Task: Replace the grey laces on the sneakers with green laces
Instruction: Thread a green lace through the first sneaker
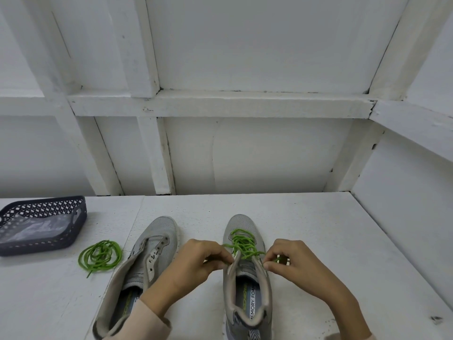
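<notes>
Down on the white table (318, 241), two grey sneakers side by side, toes pointing away. Left hand (196, 262) curled, thumb and forefinger pinched together at the top left eyelet of the laced sneaker (241, 223), with a strand of the green lace (241, 242) running straight into the fingertips. Right hand (296, 262) curled likewise on the other side of the same shoe, pinching the lace's other end near the top right eyelet, a bit of green showing between the fingers. Lace itself criss-crossed over the tongue from the toe end up to the hands, loose and rather tangled in the middle. Insole open to view behind the hands, with printed lettering.

Just beside, on the left, the unlaced sneaker (157, 231): eyelets bare, tongue slack, heel end partly covered by the left forearm and a pale sleeve (147, 322). Further left, apart from both shoes, the coiled lace (100, 256), also green, lying in a loose ring on the table. Beyond that, near the table's far left edge, a dark latticed basket (49, 203) holding something of clear plastic. Behind everything, a white panelled wall (245, 57).
</notes>
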Demonstrator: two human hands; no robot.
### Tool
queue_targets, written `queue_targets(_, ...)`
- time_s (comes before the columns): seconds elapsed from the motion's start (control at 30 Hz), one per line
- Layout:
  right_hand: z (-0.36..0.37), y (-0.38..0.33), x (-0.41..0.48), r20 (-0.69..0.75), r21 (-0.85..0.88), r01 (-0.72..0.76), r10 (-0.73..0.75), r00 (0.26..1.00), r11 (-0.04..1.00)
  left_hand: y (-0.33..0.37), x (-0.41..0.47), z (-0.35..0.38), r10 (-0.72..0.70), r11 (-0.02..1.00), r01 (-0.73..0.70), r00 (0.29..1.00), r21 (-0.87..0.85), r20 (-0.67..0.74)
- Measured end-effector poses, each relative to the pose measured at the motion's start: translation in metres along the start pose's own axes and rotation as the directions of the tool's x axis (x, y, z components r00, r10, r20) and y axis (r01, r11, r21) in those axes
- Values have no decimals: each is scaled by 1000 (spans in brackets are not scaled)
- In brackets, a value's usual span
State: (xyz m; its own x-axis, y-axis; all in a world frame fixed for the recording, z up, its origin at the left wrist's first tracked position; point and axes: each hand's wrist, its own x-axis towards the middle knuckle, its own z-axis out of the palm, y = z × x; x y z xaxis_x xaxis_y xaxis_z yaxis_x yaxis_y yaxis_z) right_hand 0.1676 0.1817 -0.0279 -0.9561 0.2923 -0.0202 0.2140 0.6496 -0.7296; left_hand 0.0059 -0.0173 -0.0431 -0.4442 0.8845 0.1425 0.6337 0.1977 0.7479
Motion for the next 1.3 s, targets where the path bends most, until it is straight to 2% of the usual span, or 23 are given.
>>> queue_targets(0.1,3,1,0,-13,1,-24,24,1000,1000,-2,-1,2,21,999,-23,998,-23,-63)
queue_targets(0.2,5,2,-1,-51,26,-48,49,997,999,-1,1,6,-15,998,8,993,-63,-116)
queue_targets(0.33,7,0,-4,-86,144,-106,119,989,984,4,1,8,-79,990,63,989,-127,-127)
queue_targets(0.47,7,-1,-7,-73,244,-145,167,983,959,6,-3,8,-85,991,72,989,-110,-121)
queue_targets(0.63,8,-3,-8,-53,260,-184,205,977,948,9,-7,13,-76,995,64,984,-77,-162)
queue_targets(0.87,11,-6,-6,-135,308,-201,252,958,930,8,-9,15,-46,998,36,983,-55,-178)
queue_targets(0.97,13,-3,-8,-149,287,-219,270,951,933,9,-10,16,-76,993,56,978,-107,-195)
queue_targets(1.13,16,-4,-13,-145,229,-177,213,966,957,8,-7,20,-102,980,60,971,-192,-216)
queue_targets(1.3,18,-7,-13,-195,17,-116,117,974,993,12,-10,19,-63,987,32,979,-157,-196)
